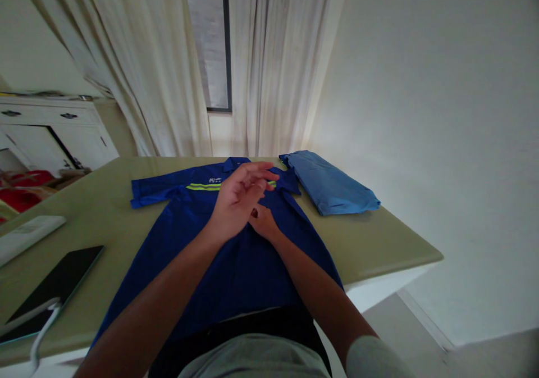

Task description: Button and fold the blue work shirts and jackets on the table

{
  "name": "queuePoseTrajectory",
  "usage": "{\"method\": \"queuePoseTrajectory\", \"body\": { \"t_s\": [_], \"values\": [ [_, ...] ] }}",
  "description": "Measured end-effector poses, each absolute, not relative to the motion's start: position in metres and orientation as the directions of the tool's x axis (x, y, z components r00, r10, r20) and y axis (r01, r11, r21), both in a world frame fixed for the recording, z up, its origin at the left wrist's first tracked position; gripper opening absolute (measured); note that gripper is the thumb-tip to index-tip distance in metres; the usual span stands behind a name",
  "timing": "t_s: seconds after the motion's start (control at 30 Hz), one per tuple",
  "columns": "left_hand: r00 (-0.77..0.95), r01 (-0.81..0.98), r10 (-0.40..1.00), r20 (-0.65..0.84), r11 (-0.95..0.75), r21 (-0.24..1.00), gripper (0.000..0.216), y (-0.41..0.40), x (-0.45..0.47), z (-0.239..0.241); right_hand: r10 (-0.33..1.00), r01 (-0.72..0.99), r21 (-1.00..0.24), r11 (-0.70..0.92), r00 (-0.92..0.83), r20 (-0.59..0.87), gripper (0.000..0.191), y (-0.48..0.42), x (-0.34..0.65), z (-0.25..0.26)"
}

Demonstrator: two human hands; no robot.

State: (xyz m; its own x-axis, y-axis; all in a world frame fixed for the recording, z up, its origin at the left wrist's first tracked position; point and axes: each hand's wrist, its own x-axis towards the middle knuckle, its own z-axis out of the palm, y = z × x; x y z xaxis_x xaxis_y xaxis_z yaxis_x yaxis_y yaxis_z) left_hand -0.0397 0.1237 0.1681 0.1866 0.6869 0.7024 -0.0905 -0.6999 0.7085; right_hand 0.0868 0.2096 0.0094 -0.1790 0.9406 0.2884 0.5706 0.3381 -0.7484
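A dark blue short-sleeved work shirt lies spread face up, its collar at the far end and a yellow-green reflective stripe across the chest. Above its middle, my left hand is raised with loosely bent fingers apart, holding nothing. My right hand is low over the shirt's front, just right of and partly behind the left. Its fingers are curled; the fingertips and whatever they may pinch are hidden. Light blue folded clothing rests beyond the shirt's right sleeve.
The greenish tabletop ends against a wall on the right. At left are a black tablet-like panel, a white cable and a long white object. Curtains hang behind, and a white cabinet stands at far left.
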Motion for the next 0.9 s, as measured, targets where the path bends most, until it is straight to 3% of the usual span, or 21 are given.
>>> {"method": "queuePoseTrajectory", "body": {
  "t_s": [0.17, 0.27, 0.53, 0.63, 0.73, 0.9],
  "values": [
    [0.001, 0.541, 0.846, 0.532, -0.448, 0.712, 0.023, 0.217, -0.082, 0.057, 0.962, 0.627, -0.73, 0.272, -0.163, 0.219, 0.021, 0.208, 0.09, 0.012],
    [0.183, 0.739, 0.903, 0.39, -0.388, 0.551, 0.023, 0.228, -0.097, 0.013, 0.97, 0.697, -0.676, 0.24, -0.148, 0.191, 0.02, 0.207, 0.095, 0.015],
    [0.395, 0.852, 0.891, 0.226, -0.447, 0.272, 0.049, 0.229, -0.094, 0.0, 0.962, 0.785, -0.557, 0.272, -0.206, 0.179, 0.023, 0.207, 0.104, 0.025],
    [0.396, 0.862, 0.891, 0.224, -0.444, 0.244, 0.049, 0.239, -0.093, 0.001, 0.926, 0.815, -0.44, 0.378, -0.324, 0.196, 0.017, 0.19, 0.098, 0.036],
    [0.37, 0.873, 0.892, 0.258, -0.429, 0.233, 0.047, 0.247, -0.093, 0.004, 0.896, 0.818, -0.367, 0.443, -0.417, 0.151, 0.025, 0.17, 0.094, 0.039],
    [0.341, 0.915, 0.882, 0.326, -0.39, 0.099, 0.039, 0.241, -0.088, 0.017, 0.908, 0.773, -0.496, 0.397, -0.41, 0.087, 0.026, 0.162, 0.098, 0.026]
  ]
}}
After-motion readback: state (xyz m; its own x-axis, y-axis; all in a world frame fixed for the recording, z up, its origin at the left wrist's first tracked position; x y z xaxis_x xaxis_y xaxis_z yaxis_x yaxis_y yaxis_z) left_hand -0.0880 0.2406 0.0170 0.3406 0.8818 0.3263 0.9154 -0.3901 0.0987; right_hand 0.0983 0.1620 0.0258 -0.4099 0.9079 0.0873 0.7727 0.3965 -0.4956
